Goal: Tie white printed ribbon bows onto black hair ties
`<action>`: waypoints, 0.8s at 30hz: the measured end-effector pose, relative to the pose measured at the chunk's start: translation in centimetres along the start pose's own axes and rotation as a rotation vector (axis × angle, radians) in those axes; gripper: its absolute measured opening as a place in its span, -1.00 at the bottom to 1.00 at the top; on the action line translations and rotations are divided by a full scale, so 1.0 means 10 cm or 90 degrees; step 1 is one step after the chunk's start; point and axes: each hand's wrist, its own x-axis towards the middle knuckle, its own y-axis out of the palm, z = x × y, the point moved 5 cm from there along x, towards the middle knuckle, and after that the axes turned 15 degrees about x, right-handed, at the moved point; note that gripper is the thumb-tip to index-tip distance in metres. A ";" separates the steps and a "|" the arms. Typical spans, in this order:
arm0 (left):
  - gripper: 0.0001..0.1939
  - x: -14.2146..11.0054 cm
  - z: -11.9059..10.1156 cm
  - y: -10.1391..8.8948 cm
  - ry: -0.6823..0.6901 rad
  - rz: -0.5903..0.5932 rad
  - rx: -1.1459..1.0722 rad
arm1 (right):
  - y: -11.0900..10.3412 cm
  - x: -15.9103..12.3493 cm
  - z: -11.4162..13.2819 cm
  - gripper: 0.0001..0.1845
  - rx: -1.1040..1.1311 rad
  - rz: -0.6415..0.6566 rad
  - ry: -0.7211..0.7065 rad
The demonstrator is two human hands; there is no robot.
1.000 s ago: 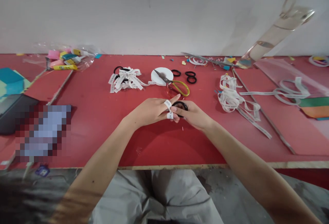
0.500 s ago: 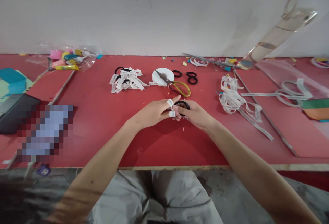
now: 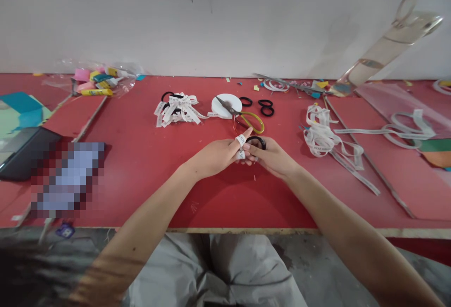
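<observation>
Both hands meet over the red table, close to the scissors' handles. My left hand (image 3: 220, 156) has a white printed ribbon (image 3: 241, 139) looped over its fingers, which are closed on it. My right hand (image 3: 276, 159) pinches a black hair tie (image 3: 261, 141) right beside the ribbon; its fingertips press against those of my left hand and partly hide the ribbon. Just beyond lie scissors (image 3: 252, 121) with yellow-red handles, their blades resting on a white ribbon spool (image 3: 227, 101). More black hair ties (image 3: 266, 107) are at the spool's right.
A heap of cut ribbon pieces with black hair ties (image 3: 178, 109) lies left of the spool. Tangled ribbon (image 3: 319, 133) is to the right. A leaning clear bottle (image 3: 384, 48) stands at the wall. A phone (image 3: 72, 175), a dark case (image 3: 30, 152) and bagged glue tubes (image 3: 100, 83) are at left.
The whole view has shifted slightly, so things appear a little further right. The left fingers have moved a bit around the ribbon; both hands keep their hold.
</observation>
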 end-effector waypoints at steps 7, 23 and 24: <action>-0.44 -0.03 0.00 -0.07 0.005 -0.047 0.089 | 0.03 -0.02 0.03 -0.64 -0.029 0.030 0.008; -0.40 0.00 -0.01 -0.05 0.043 0.010 -0.191 | -0.04 0.02 0.03 -0.59 -0.102 0.060 0.023; -0.41 -0.01 0.00 -0.05 0.042 -0.012 -0.157 | -0.05 0.02 0.03 -0.59 -0.108 0.058 0.025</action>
